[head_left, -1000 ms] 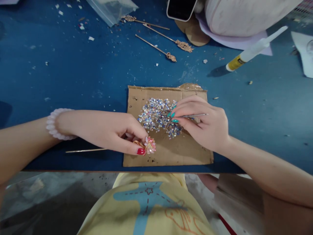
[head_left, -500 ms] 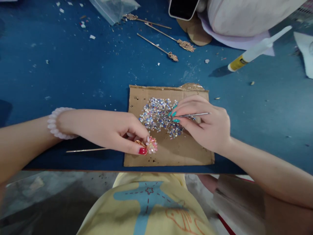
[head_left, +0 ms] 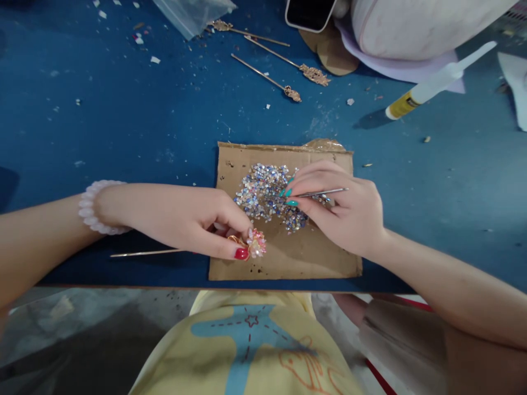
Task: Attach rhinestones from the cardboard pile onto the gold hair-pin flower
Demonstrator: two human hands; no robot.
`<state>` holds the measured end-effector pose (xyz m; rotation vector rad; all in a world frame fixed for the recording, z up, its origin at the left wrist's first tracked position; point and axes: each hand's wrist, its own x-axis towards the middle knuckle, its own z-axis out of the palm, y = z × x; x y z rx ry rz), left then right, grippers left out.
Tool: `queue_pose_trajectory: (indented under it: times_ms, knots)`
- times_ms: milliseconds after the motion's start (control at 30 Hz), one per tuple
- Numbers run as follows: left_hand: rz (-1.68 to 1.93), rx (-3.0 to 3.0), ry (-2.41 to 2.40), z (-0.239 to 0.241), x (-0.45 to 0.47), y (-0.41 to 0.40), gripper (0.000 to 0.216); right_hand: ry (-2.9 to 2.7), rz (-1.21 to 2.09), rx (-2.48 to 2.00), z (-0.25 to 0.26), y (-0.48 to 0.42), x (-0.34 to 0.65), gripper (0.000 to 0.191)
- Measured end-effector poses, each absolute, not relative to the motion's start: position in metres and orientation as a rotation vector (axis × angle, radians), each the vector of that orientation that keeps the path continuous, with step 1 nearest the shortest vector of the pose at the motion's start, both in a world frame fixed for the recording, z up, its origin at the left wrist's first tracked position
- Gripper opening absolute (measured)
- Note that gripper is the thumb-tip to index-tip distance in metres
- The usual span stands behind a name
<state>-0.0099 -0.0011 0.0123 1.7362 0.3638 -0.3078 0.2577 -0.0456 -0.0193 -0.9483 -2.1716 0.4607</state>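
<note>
Sideways lies a hairpin (head_left: 255, 245), bloom (head_left: 258, 240) rightward, left hand (head_left: 193, 222) pinching it; right hand (head_left: 348, 208) pinches a slim tool (head_left: 323, 192).

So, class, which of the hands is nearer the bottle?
Right. In the picture, the right hand is below and left of the bottle; the left hand is also below, but much farther left.

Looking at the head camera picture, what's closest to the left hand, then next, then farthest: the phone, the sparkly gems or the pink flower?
1. Pink flower: held in the left hand.
2. Sparkly gems: to its right, piled on the cardboard.
3. Phone: far forward, at the picture's top edge.
</note>
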Motion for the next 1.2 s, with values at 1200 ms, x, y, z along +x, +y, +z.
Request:
queue_pose_trajectory:
  times_ms: [1200]
  knots:
    - [-0.471,1.573,0.422,0.02,-0.015,0.004,0.021,-2.329,0.583,-0.543,-0.016,-0.056,0.268,0.006]
